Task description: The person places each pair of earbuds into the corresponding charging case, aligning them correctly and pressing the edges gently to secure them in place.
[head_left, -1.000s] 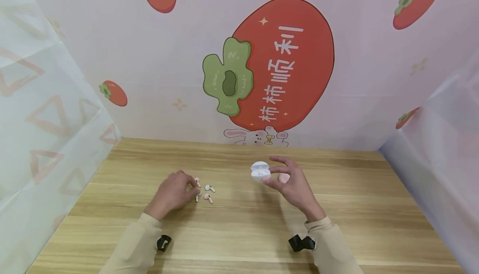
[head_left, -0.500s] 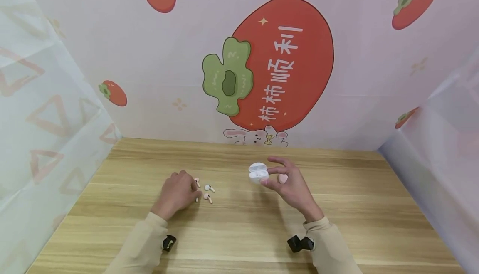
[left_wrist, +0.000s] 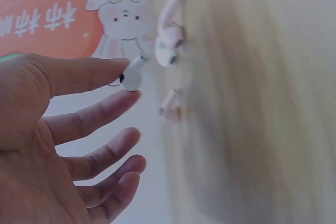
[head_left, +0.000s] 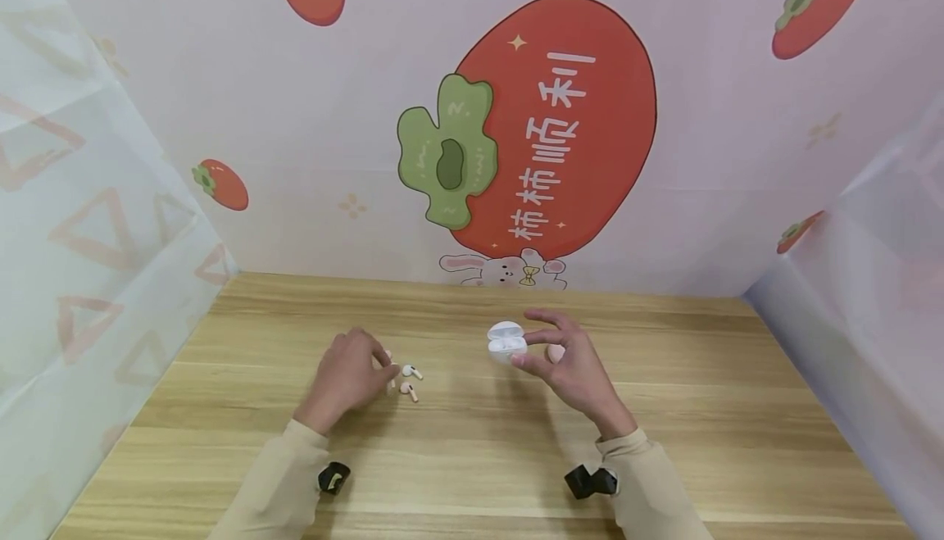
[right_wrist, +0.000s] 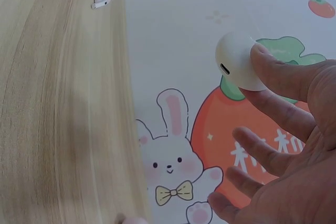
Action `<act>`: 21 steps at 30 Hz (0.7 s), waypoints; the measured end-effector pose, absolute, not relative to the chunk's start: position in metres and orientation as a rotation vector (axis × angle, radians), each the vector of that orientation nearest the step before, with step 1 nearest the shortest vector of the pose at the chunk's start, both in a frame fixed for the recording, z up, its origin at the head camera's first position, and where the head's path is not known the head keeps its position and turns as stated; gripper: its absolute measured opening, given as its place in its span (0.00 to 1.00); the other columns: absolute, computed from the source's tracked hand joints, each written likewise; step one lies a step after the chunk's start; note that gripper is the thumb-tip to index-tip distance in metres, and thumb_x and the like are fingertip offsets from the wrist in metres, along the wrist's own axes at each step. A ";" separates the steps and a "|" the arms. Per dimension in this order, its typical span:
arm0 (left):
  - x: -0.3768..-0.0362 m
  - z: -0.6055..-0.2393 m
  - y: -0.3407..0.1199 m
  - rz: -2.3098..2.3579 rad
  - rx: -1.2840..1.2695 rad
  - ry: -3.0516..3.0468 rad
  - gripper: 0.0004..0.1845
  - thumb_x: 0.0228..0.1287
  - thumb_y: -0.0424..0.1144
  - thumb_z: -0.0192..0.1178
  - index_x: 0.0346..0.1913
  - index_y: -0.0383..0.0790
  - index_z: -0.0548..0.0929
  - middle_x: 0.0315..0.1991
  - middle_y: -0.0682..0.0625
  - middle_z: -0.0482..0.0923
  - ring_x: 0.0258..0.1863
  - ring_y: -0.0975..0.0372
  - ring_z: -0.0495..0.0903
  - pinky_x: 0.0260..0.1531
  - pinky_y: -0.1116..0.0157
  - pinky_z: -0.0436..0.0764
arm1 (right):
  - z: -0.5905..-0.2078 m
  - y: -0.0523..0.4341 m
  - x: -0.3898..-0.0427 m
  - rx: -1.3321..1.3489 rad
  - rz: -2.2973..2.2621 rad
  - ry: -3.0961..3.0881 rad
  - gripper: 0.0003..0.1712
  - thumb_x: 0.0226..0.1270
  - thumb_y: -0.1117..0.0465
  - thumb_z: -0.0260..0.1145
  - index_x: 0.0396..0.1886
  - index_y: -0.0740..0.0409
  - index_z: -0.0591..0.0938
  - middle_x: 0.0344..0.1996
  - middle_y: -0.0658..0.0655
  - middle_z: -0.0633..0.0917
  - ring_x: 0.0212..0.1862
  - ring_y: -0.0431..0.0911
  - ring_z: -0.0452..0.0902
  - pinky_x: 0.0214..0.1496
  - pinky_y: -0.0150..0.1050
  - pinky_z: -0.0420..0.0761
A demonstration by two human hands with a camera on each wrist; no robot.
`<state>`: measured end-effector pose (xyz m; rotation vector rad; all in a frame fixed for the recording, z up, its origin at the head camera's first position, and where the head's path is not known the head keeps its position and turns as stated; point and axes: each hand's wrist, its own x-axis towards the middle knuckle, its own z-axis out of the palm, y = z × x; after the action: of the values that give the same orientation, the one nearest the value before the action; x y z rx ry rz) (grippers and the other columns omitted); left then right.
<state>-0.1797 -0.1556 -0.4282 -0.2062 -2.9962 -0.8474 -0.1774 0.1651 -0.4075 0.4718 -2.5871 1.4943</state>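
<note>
Left hand lifting one earbud from the counter while the right holds the open charging case.

The left hand pinches a white earbud between thumb and forefinger, its other fingers loosely spread; three more earbuds lie on the wooden counter just beside the fingertips. The right hand grips the white charging case, lid up, between thumb and forefinger above the counter, well apart from the left hand. To do this well, I judge: keep the pinch light on the bud's body, stem free, and hold the case level and steady.
</note>
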 end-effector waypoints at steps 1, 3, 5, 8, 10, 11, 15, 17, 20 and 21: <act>-0.180 -0.427 -0.155 -0.873 -0.216 -2.972 0.08 0.59 0.40 0.73 0.26 0.41 0.89 0.49 0.36 0.81 0.52 0.40 0.77 0.53 0.42 0.75 | -0.407 0.165 -0.177 0.471 1.495 -2.587 0.12 0.55 0.62 0.81 0.40 0.57 0.92 0.62 0.56 0.80 0.70 0.58 0.66 0.69 0.65 0.60; -0.180 -0.423 -0.153 -0.929 -0.239 -2.915 0.07 0.59 0.39 0.73 0.28 0.40 0.90 0.52 0.35 0.80 0.56 0.38 0.75 0.58 0.40 0.71 | -0.407 0.164 -0.177 0.470 1.498 -2.586 0.11 0.55 0.62 0.81 0.39 0.57 0.92 0.62 0.56 0.80 0.70 0.58 0.65 0.69 0.66 0.60; -0.180 -0.419 -0.150 -0.980 -0.254 -2.858 0.06 0.59 0.39 0.73 0.29 0.40 0.90 0.54 0.34 0.80 0.58 0.37 0.73 0.61 0.40 0.69 | -0.406 0.163 -0.176 0.469 1.499 -2.589 0.11 0.55 0.62 0.81 0.39 0.57 0.92 0.62 0.56 0.79 0.70 0.58 0.65 0.69 0.67 0.59; -0.178 -0.414 -0.143 -1.044 -0.276 -2.764 0.06 0.58 0.38 0.74 0.30 0.38 0.90 0.53 0.35 0.80 0.58 0.38 0.72 0.60 0.42 0.68 | -0.406 0.162 -0.176 0.470 1.500 -2.594 0.11 0.54 0.63 0.81 0.39 0.58 0.92 0.63 0.56 0.79 0.70 0.58 0.65 0.69 0.68 0.59; -0.177 -0.410 -0.139 -1.076 -0.289 -2.705 0.06 0.58 0.37 0.74 0.30 0.38 0.90 0.53 0.36 0.80 0.57 0.39 0.72 0.58 0.43 0.69 | -0.406 0.162 -0.176 0.469 1.498 -2.598 0.11 0.54 0.64 0.81 0.39 0.58 0.92 0.63 0.56 0.79 0.70 0.58 0.64 0.69 0.68 0.59; -0.176 -0.408 -0.136 -1.088 -0.297 -2.676 0.06 0.58 0.37 0.74 0.30 0.37 0.90 0.52 0.36 0.80 0.56 0.39 0.72 0.57 0.43 0.69 | -0.406 0.162 -0.175 0.469 1.496 -2.598 0.11 0.54 0.64 0.81 0.39 0.58 0.92 0.63 0.57 0.79 0.70 0.59 0.64 0.69 0.69 0.59; -0.173 -0.400 -0.127 -1.137 -0.324 -2.567 0.05 0.56 0.35 0.76 0.31 0.37 0.90 0.50 0.37 0.79 0.55 0.40 0.72 0.54 0.44 0.70 | -0.407 0.160 -0.175 0.462 1.503 -2.599 0.12 0.54 0.64 0.81 0.39 0.57 0.92 0.64 0.57 0.79 0.71 0.59 0.64 0.68 0.72 0.59; -0.173 -0.396 -0.122 -1.153 -0.338 -2.513 0.06 0.54 0.35 0.76 0.32 0.36 0.91 0.50 0.38 0.79 0.55 0.41 0.72 0.54 0.45 0.69 | -0.408 0.160 -0.175 0.458 1.516 -2.600 0.12 0.55 0.64 0.81 0.40 0.57 0.92 0.64 0.58 0.78 0.71 0.59 0.63 0.66 0.74 0.60; -0.172 -0.392 -0.114 -1.175 -0.362 -2.442 0.06 0.53 0.34 0.77 0.32 0.36 0.91 0.50 0.38 0.79 0.55 0.41 0.73 0.55 0.45 0.69 | -0.409 0.159 -0.174 0.450 1.543 -2.598 0.12 0.56 0.64 0.80 0.41 0.58 0.91 0.65 0.58 0.77 0.71 0.58 0.62 0.64 0.77 0.61; -0.171 -0.391 -0.112 -1.184 -0.369 -2.423 0.06 0.53 0.34 0.77 0.32 0.36 0.91 0.50 0.38 0.79 0.55 0.42 0.72 0.55 0.45 0.69 | -0.409 0.158 -0.174 0.445 1.553 -2.597 0.12 0.56 0.64 0.80 0.41 0.58 0.91 0.65 0.59 0.77 0.71 0.58 0.62 0.63 0.78 0.62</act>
<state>-0.1711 -0.1118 -0.3906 -0.3690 -2.4235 -1.1839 -0.1741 0.1582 -0.4089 0.4454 -2.5970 1.5525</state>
